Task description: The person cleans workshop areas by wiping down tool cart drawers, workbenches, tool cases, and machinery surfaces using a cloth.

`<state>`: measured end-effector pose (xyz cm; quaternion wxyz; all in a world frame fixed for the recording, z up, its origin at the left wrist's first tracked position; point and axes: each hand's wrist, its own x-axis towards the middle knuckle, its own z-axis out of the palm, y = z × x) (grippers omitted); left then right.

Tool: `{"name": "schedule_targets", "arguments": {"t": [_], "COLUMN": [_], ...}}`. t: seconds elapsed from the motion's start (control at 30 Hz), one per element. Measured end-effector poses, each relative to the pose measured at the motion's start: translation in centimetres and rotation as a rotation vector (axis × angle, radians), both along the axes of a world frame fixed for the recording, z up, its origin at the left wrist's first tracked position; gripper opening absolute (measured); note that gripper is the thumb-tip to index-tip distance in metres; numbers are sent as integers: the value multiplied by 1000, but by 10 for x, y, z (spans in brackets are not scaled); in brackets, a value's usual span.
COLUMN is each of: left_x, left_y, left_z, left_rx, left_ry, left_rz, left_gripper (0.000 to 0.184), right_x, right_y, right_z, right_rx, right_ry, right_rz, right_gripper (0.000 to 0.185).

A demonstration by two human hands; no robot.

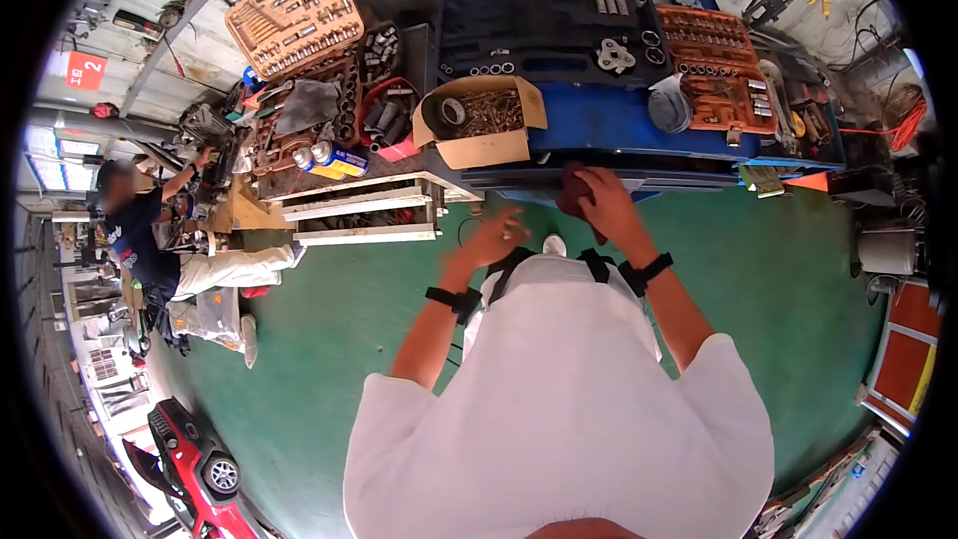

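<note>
A dark red cloth-like item (572, 190) hangs from my right hand (606, 205), whose fingers are closed round it in front of the blue tool cabinet (589, 125). To the left, my left hand (499, 236) is raised over the green floor, fingers partly curled and somewhat blurred; whether they pinch anything is unclear. An open cardboard box (486, 152) of small metal parts, with a tape roll (453, 111) in it, sits beyond my left hand. Both hands are apart from each other.
Socket sets fill a blue case (544, 30) and an orange case (709, 40). Spray cans (339, 158) stand on the left bench above open drawers (364, 218). Another person (150, 240) is at the far left, and a red car (205, 479) at the lower left.
</note>
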<state>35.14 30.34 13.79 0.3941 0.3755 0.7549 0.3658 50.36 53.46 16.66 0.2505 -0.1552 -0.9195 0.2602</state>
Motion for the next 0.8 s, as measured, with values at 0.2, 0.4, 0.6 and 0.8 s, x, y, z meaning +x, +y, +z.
{"name": "schedule_targets", "arguments": {"t": [0.2, 0.4, 0.6, 0.8], "left_x": [8, -21, -44, -4], "left_y": [14, -23, -27, 24], "left_z": [-42, -134, -70, 10], "left_rx": [-216, 100, 250, 393], "left_ry": [-531, -147, 20, 763], "left_rz": [160, 13, 1047, 484], "left_gripper": [65, 57, 33, 30], "right_x": [-73, -119, -109, -65], "right_y": [-61, -105, -87, -51], "right_z": [8, -4, -6, -11], "right_rx": [358, 466, 423, 257], "right_ry": [-217, -135, -200, -407], "right_rz": [363, 332, 203, 115], "right_gripper": [39, 33, 23, 28]}}
